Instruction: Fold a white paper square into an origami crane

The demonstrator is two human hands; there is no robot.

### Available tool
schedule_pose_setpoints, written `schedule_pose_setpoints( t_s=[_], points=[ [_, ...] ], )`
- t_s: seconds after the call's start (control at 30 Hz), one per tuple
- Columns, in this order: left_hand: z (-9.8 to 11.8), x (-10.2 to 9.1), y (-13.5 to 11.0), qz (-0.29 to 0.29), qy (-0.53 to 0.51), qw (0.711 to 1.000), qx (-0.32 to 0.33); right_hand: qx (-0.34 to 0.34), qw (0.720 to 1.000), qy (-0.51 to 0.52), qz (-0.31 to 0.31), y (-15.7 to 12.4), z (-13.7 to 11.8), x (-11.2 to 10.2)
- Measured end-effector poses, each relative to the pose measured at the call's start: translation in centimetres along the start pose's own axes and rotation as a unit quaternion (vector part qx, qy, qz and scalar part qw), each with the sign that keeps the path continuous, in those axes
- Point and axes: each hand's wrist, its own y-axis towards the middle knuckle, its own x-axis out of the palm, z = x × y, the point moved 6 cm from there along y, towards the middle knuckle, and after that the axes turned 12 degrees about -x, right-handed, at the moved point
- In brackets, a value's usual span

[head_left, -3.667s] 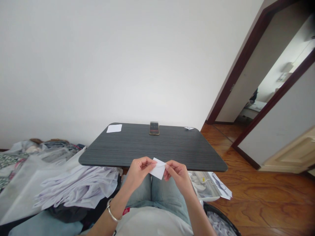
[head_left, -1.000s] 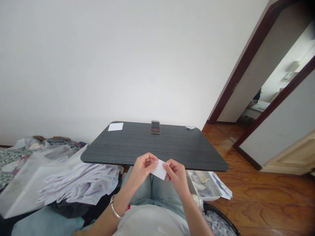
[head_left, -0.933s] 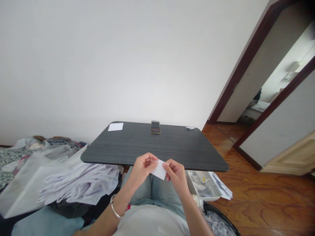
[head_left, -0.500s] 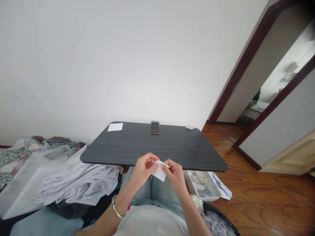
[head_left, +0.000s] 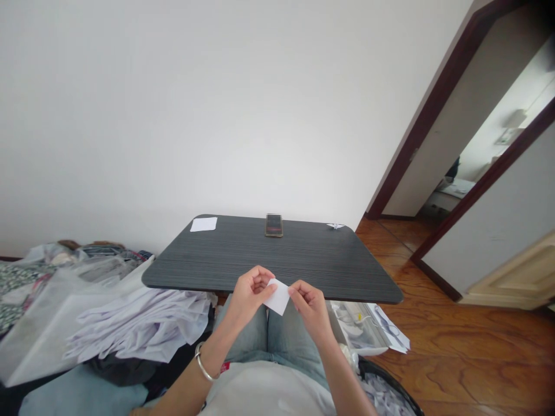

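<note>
I hold a small folded white paper (head_left: 278, 297) in front of me, just before the near edge of the dark table (head_left: 243, 263). My left hand (head_left: 249, 294) pinches its left corner with thumb and fingertips. My right hand (head_left: 309, 304) pinches its right edge, fingers curled. A silver bangle sits on my left wrist. My knees in light jeans show under the paper.
On the table's far side lie a white sheet (head_left: 203, 224), a small upright phone (head_left: 273, 225) and a tiny folded paper figure (head_left: 335, 226). White cloth and bags (head_left: 130, 323) pile at the left. Papers (head_left: 373, 326) and a dark bin (head_left: 385, 387) sit at the right; beyond is an open doorway (head_left: 477, 156).
The paper has been turned and shifted slightly between my fingers; both hands keep their pinch and have edged a little up and left. The head view has barely moved.
</note>
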Motion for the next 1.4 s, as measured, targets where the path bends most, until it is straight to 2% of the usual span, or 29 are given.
schedule_pose_setpoints(
  t_s=[0.23, 0.4, 0.57, 0.93, 1.17, 1.4],
  points=[
    [-0.5, 1.2, 0.0, -0.037, 0.021, 0.999, -0.017, -0.011, 0.998, -0.053, -0.016, -0.2, 0.0, 0.6],
    [-0.3, 1.2, 0.0, -0.057, 0.010, 0.998, -0.008, -0.024, 0.998, -0.058, -0.021, -0.1, -0.1, 0.7],
    [-0.1, 1.1, -0.2, -0.082, -0.027, 0.996, -0.030, -0.029, 0.998, -0.053, -0.022, -0.1, 0.0, 0.6],
    [0.0, -0.8, 0.1, -0.061, -0.025, 0.997, -0.029, -0.034, 0.998, -0.057, -0.004, 0.1, 0.3, -0.6],
    [0.4, -0.8, -0.3, -0.070, -0.029, 0.997, -0.032, -0.029, 0.998, -0.047, -0.004, 0.3, 0.0, -0.7],
    [0.0, -0.6, -0.1, -0.051, -0.048, 0.997, -0.034, -0.015, 0.999, -0.027, 0.013, 0.1, 0.3, -0.5]
  ],
)
